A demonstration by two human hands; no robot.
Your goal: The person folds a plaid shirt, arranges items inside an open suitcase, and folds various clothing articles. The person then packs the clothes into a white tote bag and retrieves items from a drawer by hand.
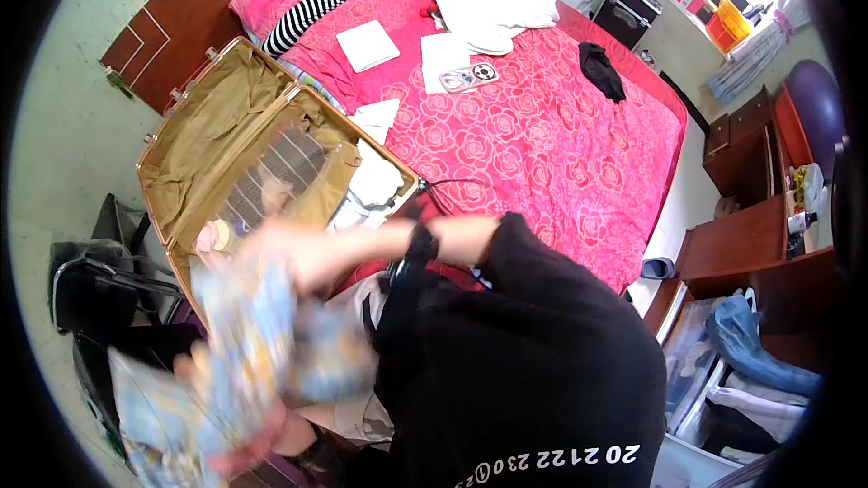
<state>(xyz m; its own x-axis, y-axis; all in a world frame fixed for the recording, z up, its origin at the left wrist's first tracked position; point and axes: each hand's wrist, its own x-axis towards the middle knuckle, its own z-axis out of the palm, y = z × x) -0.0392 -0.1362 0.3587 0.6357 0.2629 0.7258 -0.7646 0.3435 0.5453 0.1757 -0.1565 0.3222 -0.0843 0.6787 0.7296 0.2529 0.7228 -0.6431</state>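
A light blue, white and yellow checked cloth (244,334), smeared by motion, hangs between my hands at the lower left. My right hand (294,258) holds its upper part, over the near edge of an open suitcase (203,131). Lower down, my left hand (262,443) grips the cloth; its fingers are blurred and partly covered by the fabric. In the suitcase, a dark striped item (280,172) lies under a see-through mesh panel, and white fabric (372,176) is in the right part.
A bed with a pink rose-patterned cover (542,154) bears a striped roll (316,9), white cloth (493,4), a phone (468,78) and a black cloth (601,72). A black chair (99,289) stands left. Open drawers with clothes (750,398) are at lower right.
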